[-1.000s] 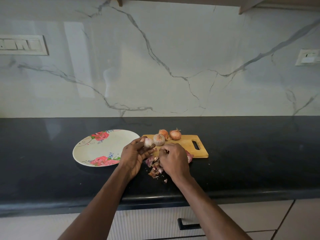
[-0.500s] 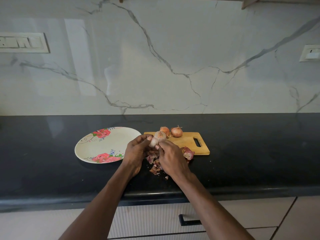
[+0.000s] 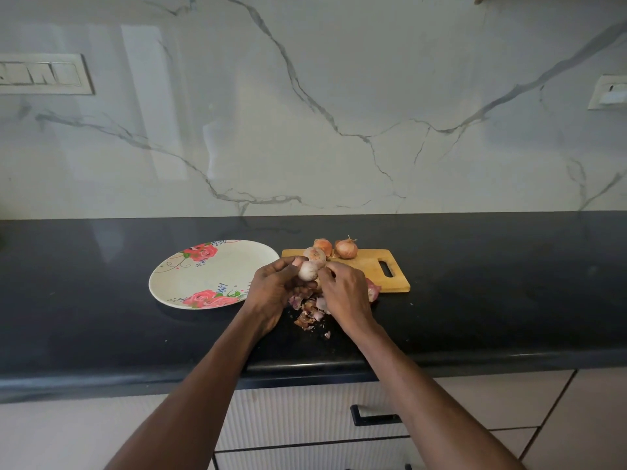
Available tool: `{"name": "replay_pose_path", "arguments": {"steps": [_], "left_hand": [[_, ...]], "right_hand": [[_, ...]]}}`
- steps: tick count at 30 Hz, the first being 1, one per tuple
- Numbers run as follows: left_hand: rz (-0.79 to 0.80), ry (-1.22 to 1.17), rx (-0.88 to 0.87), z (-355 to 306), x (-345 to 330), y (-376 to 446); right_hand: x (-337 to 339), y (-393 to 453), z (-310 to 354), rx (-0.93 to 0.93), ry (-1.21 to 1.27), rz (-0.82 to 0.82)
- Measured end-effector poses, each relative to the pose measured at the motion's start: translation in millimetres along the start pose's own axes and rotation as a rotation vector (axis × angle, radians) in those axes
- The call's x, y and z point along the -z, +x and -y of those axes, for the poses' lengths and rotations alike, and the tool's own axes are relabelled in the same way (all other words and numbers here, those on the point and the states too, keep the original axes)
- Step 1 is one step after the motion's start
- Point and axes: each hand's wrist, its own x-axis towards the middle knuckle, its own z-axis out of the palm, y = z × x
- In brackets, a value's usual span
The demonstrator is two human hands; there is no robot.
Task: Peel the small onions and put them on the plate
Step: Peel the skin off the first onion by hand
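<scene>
Two bare forearms, no sleeves, rings or watch.

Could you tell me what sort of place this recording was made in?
Most likely a home kitchen: a dark stone countertop under a marble-look backsplash, drawers with a black handle below, and small onions on a wooden cutting board.

Bare plate [image 3: 217, 273] just left of peel heap [image 3: 310, 312]

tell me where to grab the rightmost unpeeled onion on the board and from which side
Pinch the rightmost onion round its wide middle, coming from above. It sits stem tip up on the cutting board, with another onion close on its left.
</scene>
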Motion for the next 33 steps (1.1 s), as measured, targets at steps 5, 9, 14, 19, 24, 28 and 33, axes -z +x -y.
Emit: {"name": "replay_pose_path", "arguments": {"steps": [5, 9, 14, 19, 24, 28, 33], "left_hand": [[-0.100, -0.043, 0.003, -2.5, 2.3, 5.0], [-0.142, -0.034, 0.023, -2.2, 3.3, 4.7], [-0.170, -0.028, 0.008, -1.2, 3.9, 5.9], [-0.099, 0.088, 0.016, 1.2, 5.1, 3.3], [-0.075, 0.111, 0.025, 2.1, 6.4, 5.0], [-0.057, 0.159, 0.011, 4.2, 5.6, 3.3], [-0.093, 0.144, 0.016, 4.8, 4.2, 3.0]], "right_hand": [[2.4, -2.5, 3.0, -0.005, -0.059, 0.002], [-0.3, -2.3, -1.7, 0.017, -0.039, -0.057], [-1.0, -5.0, 4.2, 0.078, -0.014, 0.069], [-6.3, -6.2, 3.9, 0.217, -0.040, 0.139], [-5.9, -5.7, 1.1, 0.218, -0.038, 0.051], [-5.1, -5.9, 3.3, 0.182, -0.080, 0.031], [-7.0, -8.0, 7.8, 0.205, -0.168, 0.099]]}}
